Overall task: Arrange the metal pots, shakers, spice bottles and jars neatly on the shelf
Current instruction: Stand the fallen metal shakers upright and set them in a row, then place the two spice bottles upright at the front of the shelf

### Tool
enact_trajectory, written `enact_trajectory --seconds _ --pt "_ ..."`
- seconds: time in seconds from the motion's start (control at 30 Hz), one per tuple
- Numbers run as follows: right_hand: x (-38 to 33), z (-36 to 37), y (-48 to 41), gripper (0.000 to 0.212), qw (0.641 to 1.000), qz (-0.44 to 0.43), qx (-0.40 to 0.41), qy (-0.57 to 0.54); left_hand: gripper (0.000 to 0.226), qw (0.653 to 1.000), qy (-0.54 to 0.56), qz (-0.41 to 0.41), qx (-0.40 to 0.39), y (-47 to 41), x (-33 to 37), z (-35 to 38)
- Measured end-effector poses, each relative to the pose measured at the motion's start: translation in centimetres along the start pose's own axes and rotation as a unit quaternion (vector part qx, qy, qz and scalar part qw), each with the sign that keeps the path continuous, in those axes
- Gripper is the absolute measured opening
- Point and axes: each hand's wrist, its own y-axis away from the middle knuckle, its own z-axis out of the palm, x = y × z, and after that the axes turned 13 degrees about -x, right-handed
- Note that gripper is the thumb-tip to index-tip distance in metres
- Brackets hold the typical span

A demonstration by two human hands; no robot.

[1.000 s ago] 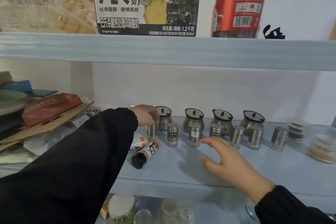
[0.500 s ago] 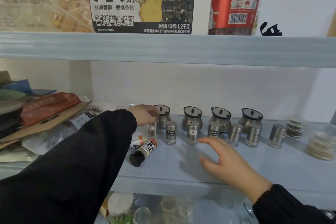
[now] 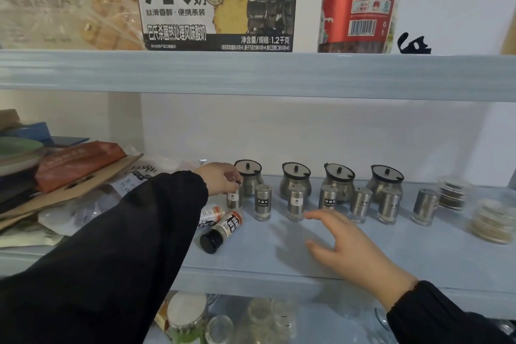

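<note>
Several metal pots with dark lids, the leftmost (image 3: 248, 179), stand in a row at the back of the pale blue shelf (image 3: 279, 257). In front of them runs a row of several metal shakers. My left hand (image 3: 220, 180) grips the top of the leftmost shaker (image 3: 234, 198), which stands upright. Two spice bottles lie on their sides beside it: one with a black cap (image 3: 222, 232) and one with an orange label (image 3: 212, 215). My right hand (image 3: 343, 243) hovers over the shelf front with fingers spread, holding nothing, just before a shaker (image 3: 296, 204).
A heap of cardboard, packets and plates (image 3: 55, 176) crowds the shelf's left end. Stacked round lidded tins (image 3: 455, 193) and flat discs (image 3: 491, 220) sit at the right. A box and a red jar (image 3: 360, 0) stand on the upper shelf. Glass jars (image 3: 190, 318) fill the shelf below.
Almost nothing has moved. My left hand keeps its grip on the leftmost shaker and my right hand stays spread over the shelf; the camera shifted slightly.
</note>
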Motion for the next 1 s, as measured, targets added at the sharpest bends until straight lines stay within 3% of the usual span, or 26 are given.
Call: enact_trajectory --seconds 0.1,0.2,0.3,0.4,0.6,0.8,1.0 --pt "-0.1 0.1 0.1 0.048 1.0 -0.004 -0.001 0.004 0.034 1.0 -0.026 -0.008 0.0 0.1 0.0 -0.1" --pt "-0.7 0.1 0.0 0.056 0.999 -0.006 -0.01 0.037 0.045 0.998 -0.026 0.002 0.056 0.5 -0.4 -0.8" --pt "-2.1 0.2 -1.0 0.07 0.996 -0.022 -0.029 0.078 0.05 0.99 -0.089 0.016 0.11 2.2 -0.7 -1.9" --pt "-4.0 1.0 -3.0 0.075 0.991 -0.059 -0.049 0.108 0.053 0.983 -0.147 0.024 0.105 5.2 -0.8 -2.6" --pt "-8.5 3.5 -7.4 0.071 0.971 -0.125 -0.094 0.18 0.048 0.981 -0.161 0.007 0.111 11.8 -3.4 -1.8" --pt "-10.3 5.8 -11.4 0.062 0.946 -0.169 -0.131 0.244 0.056 0.98 -0.172 -0.067 0.077 16.6 -6.3 -0.9" --pt "-10.4 6.6 -12.0 0.047 0.943 -0.182 -0.123 0.251 0.053 0.977 -0.17 -0.083 0.098 18.5 -7.0 -0.4"
